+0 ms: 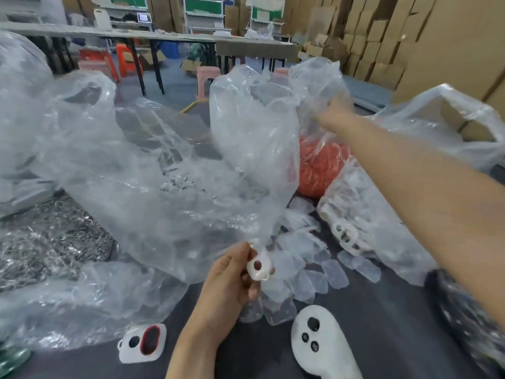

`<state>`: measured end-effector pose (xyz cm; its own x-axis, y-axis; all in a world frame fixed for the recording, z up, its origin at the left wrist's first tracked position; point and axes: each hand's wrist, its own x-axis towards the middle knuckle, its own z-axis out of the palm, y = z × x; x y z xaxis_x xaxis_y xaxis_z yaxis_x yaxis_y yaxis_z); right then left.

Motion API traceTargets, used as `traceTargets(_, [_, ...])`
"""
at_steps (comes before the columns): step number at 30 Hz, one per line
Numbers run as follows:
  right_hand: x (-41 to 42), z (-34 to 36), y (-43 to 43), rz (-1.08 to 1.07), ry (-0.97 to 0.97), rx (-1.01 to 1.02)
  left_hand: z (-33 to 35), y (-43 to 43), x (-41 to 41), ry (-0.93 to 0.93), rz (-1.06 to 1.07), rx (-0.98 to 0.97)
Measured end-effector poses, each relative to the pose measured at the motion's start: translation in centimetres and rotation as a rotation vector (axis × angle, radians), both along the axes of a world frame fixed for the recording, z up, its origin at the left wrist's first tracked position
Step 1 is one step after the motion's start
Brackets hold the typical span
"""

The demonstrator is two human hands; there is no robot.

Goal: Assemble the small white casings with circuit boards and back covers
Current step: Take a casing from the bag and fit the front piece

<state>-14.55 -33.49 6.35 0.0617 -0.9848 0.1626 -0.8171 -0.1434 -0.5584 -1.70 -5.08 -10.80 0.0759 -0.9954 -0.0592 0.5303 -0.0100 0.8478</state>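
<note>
Stocking step: left hand [226, 280] pinches white casing [259, 266]; beyond the casing, right hand [334, 108] meets clear bag [251, 132], its grip veiled; a circuit board likely comes next.

Left hand [229, 283], low centre, pinches a small casing [259, 265]. The lower end of a raised bag [254, 138] meets it there. The bag runs up to the right hand [336, 110], whose fingers are hidden in film. On the table [382, 337], a second casing [142, 343] lies left of the left wrist and a larger casing [317, 340] right of it. A back cover pile [314, 269] is just right of the left hand. A bag of casings [355, 214] lies under the right forearm, and a bag of small parts [319, 165] sits below the right hand. A big bag [109, 173] lies left of both hands.
</note>
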Motion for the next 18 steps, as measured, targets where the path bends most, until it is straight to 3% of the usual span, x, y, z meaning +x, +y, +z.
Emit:
traceTargets(3, [-0.5, -4.7, -2.5, -0.104, 0.116, 0.092, -0.3, -0.1, 0.2, 0.087, 0.051, 0.002])
traceTargets(8, [0.9, -9.2, 0.6, 0.122, 0.132, -0.084, -0.9, -0.3, 0.0, 0.103, 0.122, 0.030])
traceTargets(11, [-0.4, -11.0, 1.6, 0.020, 0.169, -0.215, -0.6, -0.5, -0.4, 0.128, 0.184, 0.075])
traceTargets(15, [-2.2, -10.6, 0.0, -0.051, -0.074, -0.245, -0.3, -0.6, -0.9, 0.092, 0.229, 0.085])
traceTargets(18, [-2.0, -9.4, -1.5, -0.049, -0.025, -0.233, 0.1, -0.6, -0.9, 0.071, 0.214, 0.080])
